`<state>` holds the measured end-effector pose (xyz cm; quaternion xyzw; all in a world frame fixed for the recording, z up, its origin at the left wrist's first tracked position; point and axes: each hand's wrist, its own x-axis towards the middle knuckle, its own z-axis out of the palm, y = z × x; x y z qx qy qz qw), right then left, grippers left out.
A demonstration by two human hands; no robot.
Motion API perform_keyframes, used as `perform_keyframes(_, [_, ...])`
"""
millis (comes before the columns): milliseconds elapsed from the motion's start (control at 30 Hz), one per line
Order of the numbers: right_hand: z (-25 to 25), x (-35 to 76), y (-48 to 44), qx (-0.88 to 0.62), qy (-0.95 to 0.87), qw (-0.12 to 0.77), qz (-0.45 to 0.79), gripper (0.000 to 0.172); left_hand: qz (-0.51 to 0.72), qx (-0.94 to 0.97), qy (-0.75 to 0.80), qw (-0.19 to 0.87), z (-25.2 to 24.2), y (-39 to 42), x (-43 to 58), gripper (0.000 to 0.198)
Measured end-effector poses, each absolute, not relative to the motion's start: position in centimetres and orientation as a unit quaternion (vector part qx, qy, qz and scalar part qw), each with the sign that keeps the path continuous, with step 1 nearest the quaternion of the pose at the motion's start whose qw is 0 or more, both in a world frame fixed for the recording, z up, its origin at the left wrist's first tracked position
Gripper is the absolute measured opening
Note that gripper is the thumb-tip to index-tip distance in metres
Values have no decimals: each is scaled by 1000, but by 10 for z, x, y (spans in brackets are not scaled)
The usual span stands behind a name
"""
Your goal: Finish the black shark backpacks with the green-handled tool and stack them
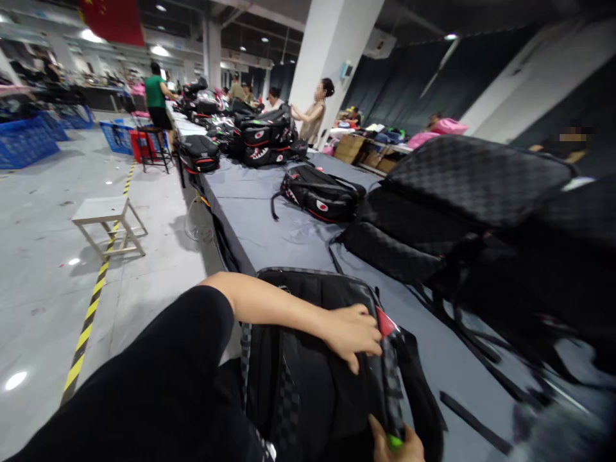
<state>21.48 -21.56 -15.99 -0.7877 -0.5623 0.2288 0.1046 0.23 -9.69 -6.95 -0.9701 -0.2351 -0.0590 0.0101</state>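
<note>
A black backpack (pixel 317 391) with grey checkered trim lies in front of me at the table's near edge. My left hand (pixel 353 333) reaches across it, its bent fingers gripping the right edge beside a small red triangular piece (pixel 385 322). Lower on the same edge, my right hand (pixel 402 446) holds the backpack between thumb and fingers around a bright green bit (pixel 395 442). The frame's bottom cuts off part of the right hand. A black strap (pixel 418 385) hangs off the backpack's right side.
More checkered black bags (pixel 481 179) are heaped on the right. A black bag with a shark-mouth print (pixel 322 192) lies ahead on the grey table (pixel 240 224), with a pile of bags (pixel 264 135) beyond. A stool (pixel 103 210) stands left. Several people work farther off.
</note>
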Motion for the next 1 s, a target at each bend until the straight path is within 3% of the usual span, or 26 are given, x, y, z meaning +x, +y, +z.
perform_keyframes(167, [-141, 191, -245, -806, -556, 110, 170, 43, -116, -957, -267, 7, -77, -111, -18, 40])
perform_keyframes(367, [-132, 201, -300, -858, -469, 120, 171, 34, -192, -971, -134, 53, -76, -136, 0, 9])
perform_keyframes(533, [-137, 210, -310, -874, -437, 126, 173, 33, -152, -985, -77, 31, -70, -127, 32, 9])
perform_keyframes(700, [-148, 216, -293, -878, -431, 116, 172, 31, -313, -936, -80, 143, -103, -117, 39, 23])
perform_keyframes(800, [-151, 219, -292, -870, -440, 121, 184, 33, -342, -925, -66, 154, -112, -116, 36, 23])
perform_keyframes(900, [-142, 223, -295, -853, -463, 168, 169, 35, -321, -932, -75, 150, -112, -113, 36, 25])
perform_keyframes(1000, [-122, 223, -289, -810, -494, 288, 130, 33, -300, -939, -88, 139, -112, -111, 36, 27])
